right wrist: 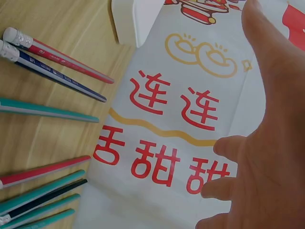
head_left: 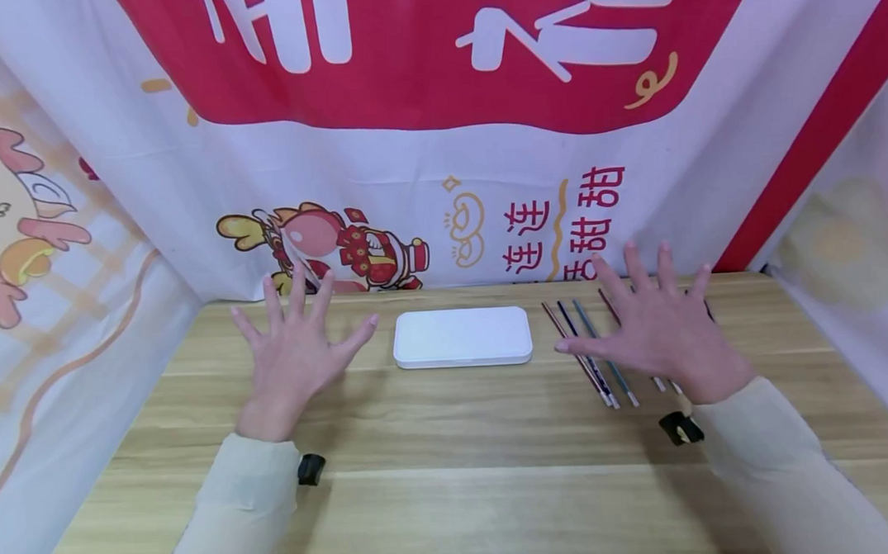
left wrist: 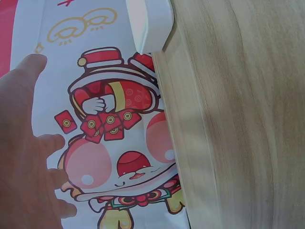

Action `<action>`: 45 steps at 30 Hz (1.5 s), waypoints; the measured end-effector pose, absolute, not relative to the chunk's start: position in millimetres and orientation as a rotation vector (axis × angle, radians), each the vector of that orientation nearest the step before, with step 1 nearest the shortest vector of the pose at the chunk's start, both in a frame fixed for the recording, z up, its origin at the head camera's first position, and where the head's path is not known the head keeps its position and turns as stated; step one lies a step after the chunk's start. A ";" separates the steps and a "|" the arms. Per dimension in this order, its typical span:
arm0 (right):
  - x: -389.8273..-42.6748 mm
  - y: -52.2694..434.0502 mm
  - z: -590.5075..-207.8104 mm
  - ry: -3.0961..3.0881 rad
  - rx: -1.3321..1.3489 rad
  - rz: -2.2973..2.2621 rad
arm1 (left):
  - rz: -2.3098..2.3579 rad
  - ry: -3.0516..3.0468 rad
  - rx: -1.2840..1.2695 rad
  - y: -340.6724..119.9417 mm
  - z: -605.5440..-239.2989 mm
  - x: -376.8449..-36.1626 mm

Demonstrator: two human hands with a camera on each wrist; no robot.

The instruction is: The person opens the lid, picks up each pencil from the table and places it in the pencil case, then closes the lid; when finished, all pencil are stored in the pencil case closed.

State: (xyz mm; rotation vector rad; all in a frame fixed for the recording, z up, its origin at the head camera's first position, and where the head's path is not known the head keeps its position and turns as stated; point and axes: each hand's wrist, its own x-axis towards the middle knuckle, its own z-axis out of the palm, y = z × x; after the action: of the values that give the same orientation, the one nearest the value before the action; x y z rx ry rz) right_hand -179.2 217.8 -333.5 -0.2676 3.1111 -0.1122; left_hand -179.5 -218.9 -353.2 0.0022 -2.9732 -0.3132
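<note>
Hands both spread flat above the wooden table [head_left: 453, 475], fingers straight and splayed, palms down, nothing grasped. Left hand [head_left: 293, 360] hovers left of the white case [head_left: 462, 337], near it but apart; I see a gap betw. its thumb tip and the case's left edge in head view. Right hand [head_left: 654, 326] is over the row of pencils [head_left: 592, 357]; thumb tip sits just beside the leftmost ones, palm covers part of the row. I can't tell from head view whether the palm touches them.

White case: closed, flat, rounded corners, lying centre-table close to the back edge, long side parallel to the backdrop.

Pencils lie side by side, right of the case, pointing roughly away from me. Right wrist view shows red, dark blue and teal ones w/ eraser ends toward the near side, plus more teal, red and black ones lower in the frame.

Backdrop: white-and-red printed banner [head_left: 438, 145] w/ cartoon figure and red characters. Left wrist view shows the case's corner [left wrist: 151, 24] at the table's back edge. Pale sleeves on both arms.
</note>
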 end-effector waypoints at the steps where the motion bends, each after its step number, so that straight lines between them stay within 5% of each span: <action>1: -179.3 217.6 -333.5 3.115 -0.273 -0.106 | -0.310 -2.974 -0.001 -219.3 -353.1 -179.3; 23: -183.7 154.0 -412.1 3.100 -0.656 -0.574 | -1.352 -2.871 -0.174 -158.9 -433.7 -190.4; 45: -197.0 93.3 -410.6 3.112 -0.783 -0.507 | -1.531 -2.777 -0.131 -147.1 -429.2 -198.9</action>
State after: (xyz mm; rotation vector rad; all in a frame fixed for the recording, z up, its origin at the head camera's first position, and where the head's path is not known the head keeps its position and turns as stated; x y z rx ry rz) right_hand -197.0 93.3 -410.6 -0.7825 3.1119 -0.5073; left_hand -198.9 -147.1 -429.2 -0.1312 -2.7768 -1.5306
